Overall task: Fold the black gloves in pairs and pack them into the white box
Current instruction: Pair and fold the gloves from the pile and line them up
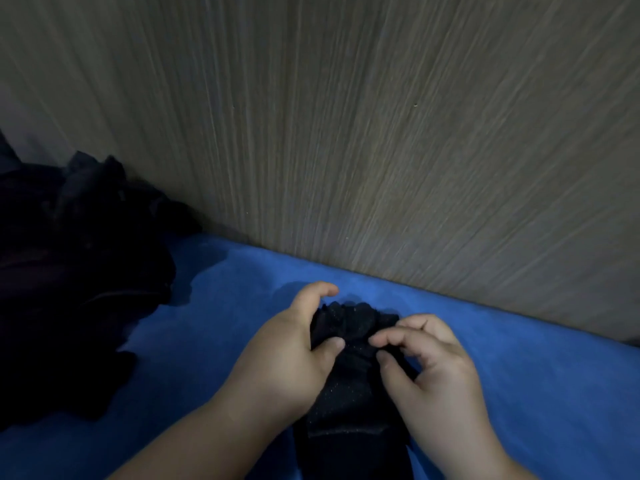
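Nearest me, a black glove (pixel 349 386) lies lengthwise on the blue cloth (pixel 214 341), its far end bunched. My left hand (pixel 287 355) has its grip clamped on that bunch, thumb on top. My right hand (pixel 429 372) pinches the fabric just beside it. A dark heap of gloves (pixel 76 265) sits at the left against the wood-grain panel (pixel 346 133).

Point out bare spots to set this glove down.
Bare blue cover between the glove pile and the left hand; another strip right of the right hand, below the wood panel. Crowded at far left, under the pile.
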Demonstrator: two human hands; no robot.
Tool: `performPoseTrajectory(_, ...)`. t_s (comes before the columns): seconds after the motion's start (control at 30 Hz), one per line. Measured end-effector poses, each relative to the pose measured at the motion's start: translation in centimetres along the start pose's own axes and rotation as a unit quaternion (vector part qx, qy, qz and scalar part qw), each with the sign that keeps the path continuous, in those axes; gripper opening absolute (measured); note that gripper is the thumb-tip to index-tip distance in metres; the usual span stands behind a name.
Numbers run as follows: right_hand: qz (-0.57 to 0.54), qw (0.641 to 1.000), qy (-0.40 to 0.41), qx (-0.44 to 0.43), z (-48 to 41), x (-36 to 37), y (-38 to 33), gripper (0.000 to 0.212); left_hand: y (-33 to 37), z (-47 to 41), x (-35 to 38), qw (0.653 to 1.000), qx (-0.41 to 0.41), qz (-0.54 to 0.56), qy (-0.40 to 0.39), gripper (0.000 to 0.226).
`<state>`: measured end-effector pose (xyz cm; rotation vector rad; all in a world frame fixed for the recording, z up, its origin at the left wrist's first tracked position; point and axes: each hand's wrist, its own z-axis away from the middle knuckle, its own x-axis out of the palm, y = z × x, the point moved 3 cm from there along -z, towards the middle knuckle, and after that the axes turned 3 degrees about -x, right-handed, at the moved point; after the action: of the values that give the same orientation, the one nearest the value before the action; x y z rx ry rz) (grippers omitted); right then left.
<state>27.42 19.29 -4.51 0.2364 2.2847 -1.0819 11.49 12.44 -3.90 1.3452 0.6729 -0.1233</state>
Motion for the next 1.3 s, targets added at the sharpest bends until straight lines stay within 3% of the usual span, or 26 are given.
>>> performPoseTrajectory(0.2,0.051,0.998,-0.021,0.002,0.5,-0.3,-0.2,0.031,0.0,0.7,0.0,1.0,-0.004,-0.007,0.022,0.063)
performPoseTrajectory(0.3,0.08,0.996,-0.051,-0.004,0.9,-0.6,-0.6,0.008,0.3,1.1,0.0,0.998,0.006,-0.05,0.038,0.068)
performPoseTrajectory(0.4,0.19,0.977,-0.089,-0.042,1.2,-1.2,-1.2,0.04,0.9,1.8,-0.3,0.978,0.051,-0.173,0.104,0.068)
performPoseTrajectory(0.47,0.234,0.965,-0.108,-0.054,1.2,-1.5,-1.7,0.048,1.2,2.2,-0.6,0.954,0.105,-0.238,0.152,0.062)
performPoseTrajectory(0.6,0.268,0.932,-0.235,-0.061,1.5,-0.9,-2.4,0.063,2.2,3.0,-0.7,0.917,0.242,-0.257,0.188,0.029)
performPoseTrajectory(0.67,0.263,0.917,-0.296,-0.046,1.7,-0.8,-2.1,0.06,2.2,3.5,0.2,0.913,0.262,-0.274,0.148,0.023)
performPoseTrajectory(0.77,0.272,0.905,-0.327,-0.027,1.8,-0.9,-2.0,0.059,0.5,3.9,1.6,0.929,0.167,-0.329,0.022,0.057)
performPoseTrajectory(0.83,0.28,0.898,-0.34,-0.014,1.8,-1.0,-1.8,0.061,-0.4,4.2,1.7,0.916,0.113,-0.382,-0.044,0.073)
performPoseTrajectory(1.07,0.308,0.899,-0.31,0.028,1.6,-1.4,-1.6,0.066,-0.1,4.5,1.1,0.894,0.066,-0.437,-0.073,0.07)
performPoseTrajectory(1.17,0.307,0.911,-0.275,-0.029,1.3,-1.8,-2.7,0.073,-0.3,4.5,1.0,0.897,0.061,-0.432,-0.079,0.07)
performPoseTrajectory(1.3,0.284,0.89,-0.354,-0.035,2.1,-0.6,-2.9,0.058,-0.4,4.7,1.0,0.905,0.061,-0.414,-0.077,0.065)
